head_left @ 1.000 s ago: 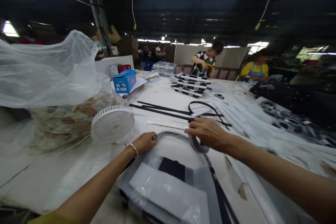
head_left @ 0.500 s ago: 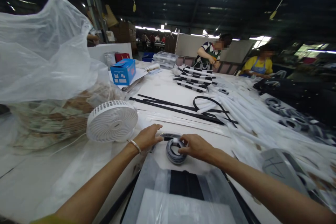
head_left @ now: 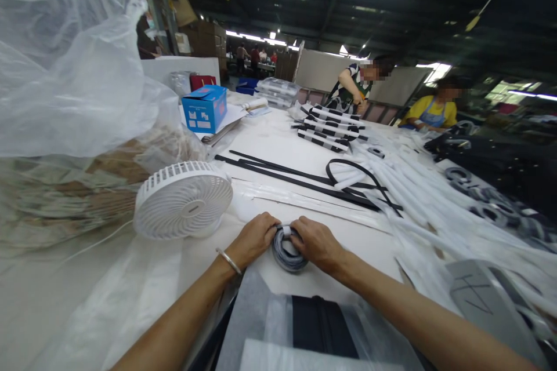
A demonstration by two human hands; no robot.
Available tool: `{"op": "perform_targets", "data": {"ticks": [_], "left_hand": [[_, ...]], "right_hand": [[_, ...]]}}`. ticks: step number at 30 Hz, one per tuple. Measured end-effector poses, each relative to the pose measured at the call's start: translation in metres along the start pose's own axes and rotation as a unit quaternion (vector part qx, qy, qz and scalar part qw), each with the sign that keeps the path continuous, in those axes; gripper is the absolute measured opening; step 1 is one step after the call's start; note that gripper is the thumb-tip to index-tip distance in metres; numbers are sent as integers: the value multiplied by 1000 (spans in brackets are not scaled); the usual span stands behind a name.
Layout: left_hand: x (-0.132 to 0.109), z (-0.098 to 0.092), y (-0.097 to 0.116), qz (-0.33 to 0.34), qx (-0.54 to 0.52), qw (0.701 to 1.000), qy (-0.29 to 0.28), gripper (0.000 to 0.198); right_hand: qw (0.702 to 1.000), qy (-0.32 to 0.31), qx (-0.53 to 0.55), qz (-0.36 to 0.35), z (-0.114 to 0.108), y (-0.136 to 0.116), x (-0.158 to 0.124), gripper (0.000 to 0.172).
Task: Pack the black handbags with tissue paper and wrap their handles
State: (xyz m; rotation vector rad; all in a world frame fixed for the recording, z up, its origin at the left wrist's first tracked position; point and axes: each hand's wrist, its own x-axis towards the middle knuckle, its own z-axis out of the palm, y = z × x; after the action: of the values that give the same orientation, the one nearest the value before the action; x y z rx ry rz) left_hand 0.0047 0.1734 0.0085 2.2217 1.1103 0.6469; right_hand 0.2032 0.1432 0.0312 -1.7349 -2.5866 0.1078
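A grey strap wound into a tight coil [head_left: 286,252] lies on the white table [head_left: 278,145] just in front of me. My left hand [head_left: 253,239] pinches its left side with curled fingers. My right hand [head_left: 315,241] grips its right side, thumb at the top by a white band around the coil. Nearer to me lies a clear plastic bag [head_left: 300,324] with a dark item inside.
A small white fan [head_left: 185,199] stands left of my hands, beside a large plastic sack of goods [head_left: 73,104]. Black straps [head_left: 304,177], white wrapped rolls [head_left: 404,185], a blue box [head_left: 204,108] and grey coils [head_left: 487,197] lie beyond. Two people work at the far end.
The loose grey strap has been wound into a compact coil. Both hands have closed in around it, and the camera has tilted downward.
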Motion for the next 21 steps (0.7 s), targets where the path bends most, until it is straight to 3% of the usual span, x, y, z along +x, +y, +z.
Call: {"op": "perform_targets", "data": {"ticks": [5, 8, 10, 14, 18, 21], "left_hand": [[-4, -4, 8, -11, 23, 1000, -11, 19], [-4, -1, 17, -51, 83, 995, 12, 23], [-2, 3, 22, -76, 125, 989, 21, 28], [3, 9, 24, -105, 164, 981, 0, 17], [10, 7, 17, -91, 186, 977, -42, 16], [15, 6, 11, -83, 194, 975, -73, 20]], "right_hand": [[1000, 13, -10, -18, 7, 1, 5, 13], [1000, 18, 4, -9, 8, 1, 9, 30], [1000, 1, 9, 9, 6, -1, 12, 32], [999, -33, 13, 34, -4, -8, 15, 21], [997, -49, 52, 26, -19, -10, 18, 38], [995, -12, 87, 39, -36, -5, 4, 45]]}}
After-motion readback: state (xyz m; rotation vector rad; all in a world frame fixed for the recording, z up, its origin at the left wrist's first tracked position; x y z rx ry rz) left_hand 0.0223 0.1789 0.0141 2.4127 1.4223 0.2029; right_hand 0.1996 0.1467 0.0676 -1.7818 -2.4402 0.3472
